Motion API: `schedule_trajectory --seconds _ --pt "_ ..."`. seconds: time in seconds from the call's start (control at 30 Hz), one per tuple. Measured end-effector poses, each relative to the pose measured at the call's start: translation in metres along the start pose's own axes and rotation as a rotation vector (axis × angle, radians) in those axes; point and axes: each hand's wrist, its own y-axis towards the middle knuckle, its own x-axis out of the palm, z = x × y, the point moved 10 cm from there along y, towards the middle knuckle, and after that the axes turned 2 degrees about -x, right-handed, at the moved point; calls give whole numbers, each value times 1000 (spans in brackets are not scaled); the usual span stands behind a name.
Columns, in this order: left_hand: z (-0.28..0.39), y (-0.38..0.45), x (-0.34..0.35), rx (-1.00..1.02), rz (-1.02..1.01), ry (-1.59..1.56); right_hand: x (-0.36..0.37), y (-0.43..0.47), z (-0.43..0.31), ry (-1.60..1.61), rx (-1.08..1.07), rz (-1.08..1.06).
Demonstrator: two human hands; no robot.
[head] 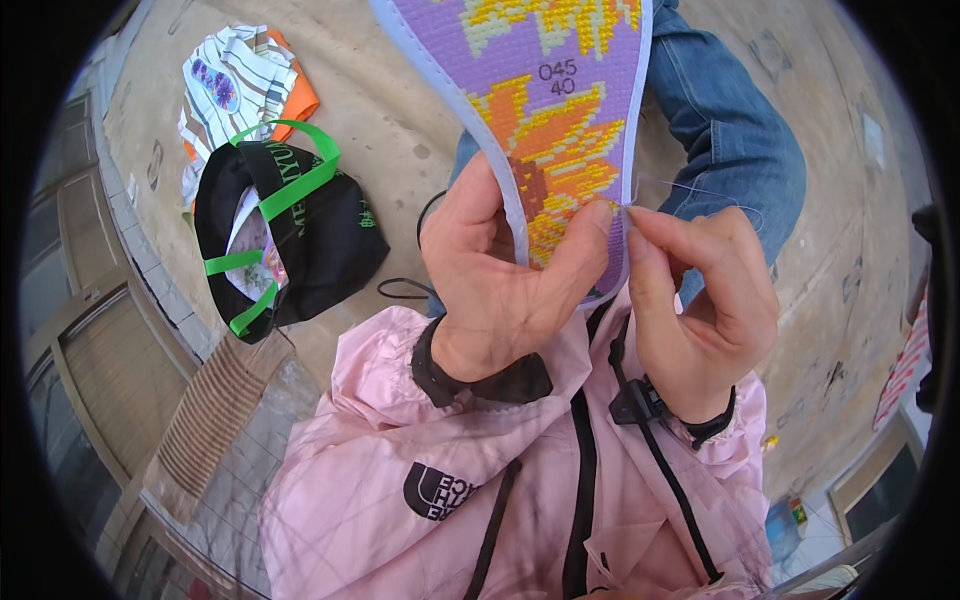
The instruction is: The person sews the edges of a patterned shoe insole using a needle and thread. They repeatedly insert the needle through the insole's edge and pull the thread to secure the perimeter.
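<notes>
A shoe insole (570, 135) with a purple ground, yellow and orange stitched flowers and a pale edge band stands in front of my chest. My left hand (517, 270) grips its lower part, thumb on the patterned face and fingers behind the left edge. At the right edge, the thumb and forefinger of my right hand (690, 285) are pinched together, touching the insole's border close to my left thumb tip. A thin pale thread (701, 189) loops from this spot over the jeans. Whether a needle is between the right fingertips cannot be told.
On the concrete floor at the left stands a black fabric bag (330, 232) with green handles and things inside. Beyond it lie a striped cloth (255, 82), a smaller flowered insole (216, 85) and an orange item (301, 97). My jeans-clad leg (731, 142) is behind the insole.
</notes>
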Motion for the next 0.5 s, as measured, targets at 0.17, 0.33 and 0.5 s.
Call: schedule_trajectory --seconds 0.17,0.33,0.5 --pt "0 0 1 -35 54 -19 1 1 1 -24 -4 1" --pt "0 -1 3 29 -5 -8 2 0 2 -36 9 -10" --pt "-1 -3 4 63 -13 39 2 1 2 -23 25 -5"
